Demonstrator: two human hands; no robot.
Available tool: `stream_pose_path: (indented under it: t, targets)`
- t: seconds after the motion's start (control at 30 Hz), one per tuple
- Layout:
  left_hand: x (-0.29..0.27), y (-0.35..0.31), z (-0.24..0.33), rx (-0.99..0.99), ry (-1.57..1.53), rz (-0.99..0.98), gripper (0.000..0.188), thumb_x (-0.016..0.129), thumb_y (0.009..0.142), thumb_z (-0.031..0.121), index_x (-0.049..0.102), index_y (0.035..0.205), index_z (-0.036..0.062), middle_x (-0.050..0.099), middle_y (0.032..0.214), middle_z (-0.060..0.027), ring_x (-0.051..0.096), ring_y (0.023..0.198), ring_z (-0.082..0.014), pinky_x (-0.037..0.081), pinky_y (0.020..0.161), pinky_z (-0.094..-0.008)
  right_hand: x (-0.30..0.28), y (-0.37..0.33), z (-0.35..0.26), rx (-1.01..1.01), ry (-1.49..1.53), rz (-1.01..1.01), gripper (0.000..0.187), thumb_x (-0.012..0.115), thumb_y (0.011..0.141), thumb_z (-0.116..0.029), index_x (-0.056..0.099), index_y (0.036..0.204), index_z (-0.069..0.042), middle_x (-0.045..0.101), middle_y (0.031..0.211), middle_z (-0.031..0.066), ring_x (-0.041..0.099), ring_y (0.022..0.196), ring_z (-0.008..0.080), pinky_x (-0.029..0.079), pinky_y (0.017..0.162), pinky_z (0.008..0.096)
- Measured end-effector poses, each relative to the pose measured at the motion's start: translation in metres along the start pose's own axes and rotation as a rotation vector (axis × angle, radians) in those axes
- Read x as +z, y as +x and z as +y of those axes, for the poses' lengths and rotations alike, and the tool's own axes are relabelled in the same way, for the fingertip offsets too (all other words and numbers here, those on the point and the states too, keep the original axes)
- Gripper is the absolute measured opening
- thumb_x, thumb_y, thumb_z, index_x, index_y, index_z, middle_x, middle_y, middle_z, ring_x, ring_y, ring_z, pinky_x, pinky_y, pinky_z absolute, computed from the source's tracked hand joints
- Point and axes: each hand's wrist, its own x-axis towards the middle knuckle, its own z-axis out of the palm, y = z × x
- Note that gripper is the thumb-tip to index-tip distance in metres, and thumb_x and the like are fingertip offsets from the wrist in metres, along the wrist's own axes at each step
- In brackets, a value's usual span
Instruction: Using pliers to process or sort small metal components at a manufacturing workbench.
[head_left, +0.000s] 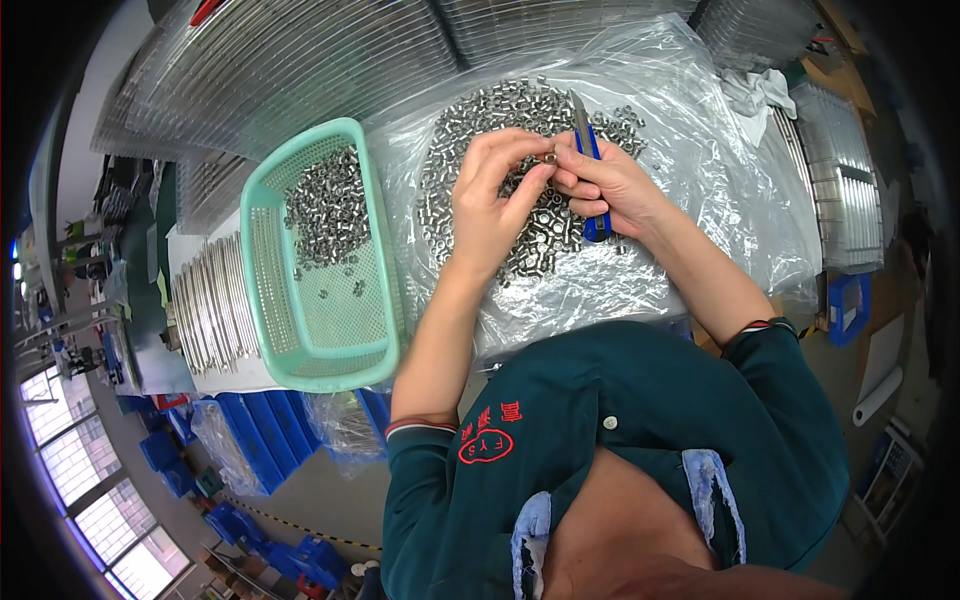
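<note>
Heap of silver metal rings (545,228): on crumpled clear plastic sheet (580,295), likely for easy reach.
Pale-green perforated plastic basket (345,322): left of heap, walls likely confining similar pieces (328,215).
Slim blue utility knife (586,138): in right hand's (612,190) curled lower fingers, likely freeing its thumb and forefinger.
Left hand (490,195): thumb and forefinger pinching one short silver ring (551,158).
Pinched ring: between both hands' fingertips, above heap.

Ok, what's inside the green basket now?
Small metal pieces heaped toward the far end of the green basket, a few strays, and bare mesh floor at the near end. Whatever lies under the heap is hidden.
</note>
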Motion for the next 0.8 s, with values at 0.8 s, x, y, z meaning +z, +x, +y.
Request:
stream_pose_path:
  t: [0.8]
  targets:
    - [-0.017,0.007,-0.016,-0.312,-0.256,0.393,0.032,0.046,0.09,0.03,0.055,0.1,0.0007,0.057,0.086,-0.0053,0.053,0.07,-0.0097,0.042,0.059,-0.021,-0.005,0.006,0.0,-0.102,0.082,-0.039,0.04,0.036,0.092,-0.042,0.052,0.086,-0.005,0.041,0.061,-0.0037,0.035,0.047,0.003,0.041,0.046,0.021]
